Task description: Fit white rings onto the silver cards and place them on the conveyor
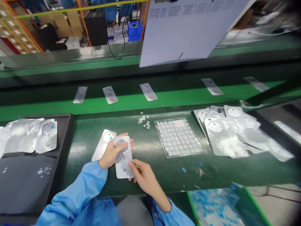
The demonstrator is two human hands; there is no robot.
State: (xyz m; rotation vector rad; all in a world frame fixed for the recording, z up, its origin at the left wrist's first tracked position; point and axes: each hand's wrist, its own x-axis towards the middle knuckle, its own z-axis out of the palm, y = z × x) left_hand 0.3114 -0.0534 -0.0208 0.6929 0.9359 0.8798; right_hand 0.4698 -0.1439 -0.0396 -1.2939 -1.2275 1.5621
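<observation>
A silver rectangular panel (pixel 124 164) with rounded corners and a round disc near its top, shaped like a phone back cover, is held between my two hands. My left hand (pixel 110 153) supports it from the left, thumb on the disc and fingers behind it. At its lower right edge, my right hand (pixel 143 175) pinches it between thumb and fingers. Under my left hand, a second silver panel (pixel 101 146) with a blue dot lies on the green table (pixel 80 169). Small white rings (pixel 142 120) are scattered beyond my hands.
A clear tray of round white pieces (pixel 180 137) sits right of centre. Silver panels are piled at right (pixel 225 138) and in the dark tray (pixel 66 135) at left. Several panels lie along the green belt (pixel 127 97). Below right stands a green bin (pixel 256 204) with blue scraps.
</observation>
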